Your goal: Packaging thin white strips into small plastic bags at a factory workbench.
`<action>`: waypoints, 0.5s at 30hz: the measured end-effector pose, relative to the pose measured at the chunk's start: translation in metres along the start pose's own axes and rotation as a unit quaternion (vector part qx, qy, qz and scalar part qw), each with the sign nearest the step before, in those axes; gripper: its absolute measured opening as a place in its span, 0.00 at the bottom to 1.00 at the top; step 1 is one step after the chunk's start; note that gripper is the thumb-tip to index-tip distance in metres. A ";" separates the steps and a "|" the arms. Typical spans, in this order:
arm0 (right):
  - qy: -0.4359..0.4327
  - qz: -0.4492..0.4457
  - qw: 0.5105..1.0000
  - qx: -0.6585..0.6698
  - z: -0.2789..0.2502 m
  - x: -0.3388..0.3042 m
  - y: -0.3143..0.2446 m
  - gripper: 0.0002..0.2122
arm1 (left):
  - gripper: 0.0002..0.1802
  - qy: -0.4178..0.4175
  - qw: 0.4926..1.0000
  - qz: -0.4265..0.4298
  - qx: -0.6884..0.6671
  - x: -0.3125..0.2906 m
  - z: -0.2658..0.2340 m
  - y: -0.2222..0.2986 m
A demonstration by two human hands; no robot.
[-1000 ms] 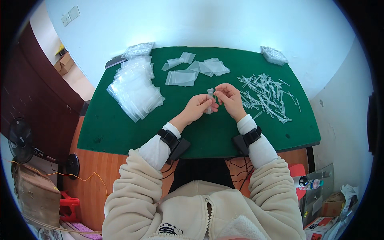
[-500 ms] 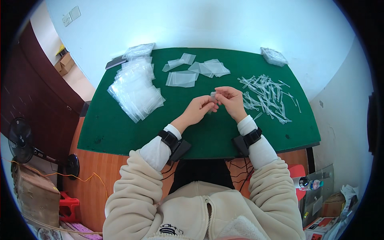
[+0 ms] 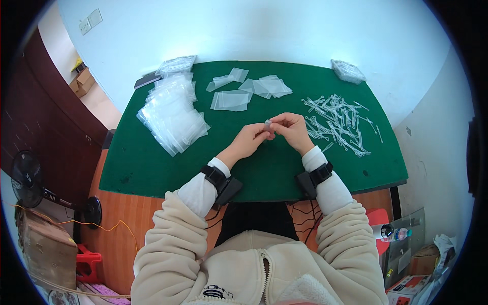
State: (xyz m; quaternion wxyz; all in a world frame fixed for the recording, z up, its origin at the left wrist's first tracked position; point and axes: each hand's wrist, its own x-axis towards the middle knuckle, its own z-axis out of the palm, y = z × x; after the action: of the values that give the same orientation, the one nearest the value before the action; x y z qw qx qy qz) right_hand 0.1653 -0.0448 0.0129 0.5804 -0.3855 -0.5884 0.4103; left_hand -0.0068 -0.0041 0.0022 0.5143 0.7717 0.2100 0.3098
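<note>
The left hand (image 3: 250, 138) and right hand (image 3: 292, 129) now meet above the middle of the table (image 3: 249, 178), both clamped on one small packet (image 3: 268, 123). A second ago the packet stood upright in the left hand, with the right fingertips just beside its top; now the right thumb and fingers pinch it too, and only a small greyish piece shows between the fingertips. That suggests the work has passed from steadying the packet to handling its upper end, though whether that end is sealed, or what is inside, I cannot tell. With the packet as the clock's centre and the far edge at 12, the sticks (image 3: 337, 122) lie in a loose heap at 3, a wrapped pack (image 3: 348, 71) sits at 2, several flat bags (image 3: 230, 100) spread between 10 and 12, and the big stack (image 3: 170, 117) fans out at 9, all unchanged.
</note>
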 end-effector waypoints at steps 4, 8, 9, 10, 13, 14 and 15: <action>-0.003 0.009 0.996 -0.084 -0.006 0.002 0.000 0.06 | 0.08 -0.006 1.000 0.005 0.022 0.000 -0.001 0.001; 0.095 -0.092 0.843 -0.521 -0.031 -0.001 -0.004 0.07 | 0.07 -0.005 1.000 0.010 0.018 0.001 -0.001 0.000; 0.095 -0.092 0.843 -0.521 -0.036 -0.003 -0.005 0.07 | 0.07 -0.003 1.000 0.011 0.011 0.001 0.000 -0.001; 0.103 -0.074 0.810 -0.572 -0.040 -0.006 -0.006 0.07 | 0.07 -0.003 1.000 0.010 0.011 0.001 0.000 -0.003; 0.117 -0.037 0.733 -0.669 -0.047 -0.008 -0.008 0.05 | 0.07 0.001 1.000 0.007 -0.006 0.001 0.000 -0.005; 0.105 0.022 0.731 -0.673 -0.048 -0.007 -0.008 0.05 | 0.07 0.002 1.000 0.007 -0.007 0.002 0.000 -0.005; 0.093 0.080 0.727 -0.675 -0.049 -0.006 -0.008 0.04 | 0.07 0.003 1.000 0.014 -0.005 0.002 0.001 -0.006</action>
State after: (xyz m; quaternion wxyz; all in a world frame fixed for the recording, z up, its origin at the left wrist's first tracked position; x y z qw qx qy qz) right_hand 0.2148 -0.0511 0.0178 0.1839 -0.7578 -0.6198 -0.0880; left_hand -0.0050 -0.0010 -0.0029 0.5133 0.7707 0.1994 0.3207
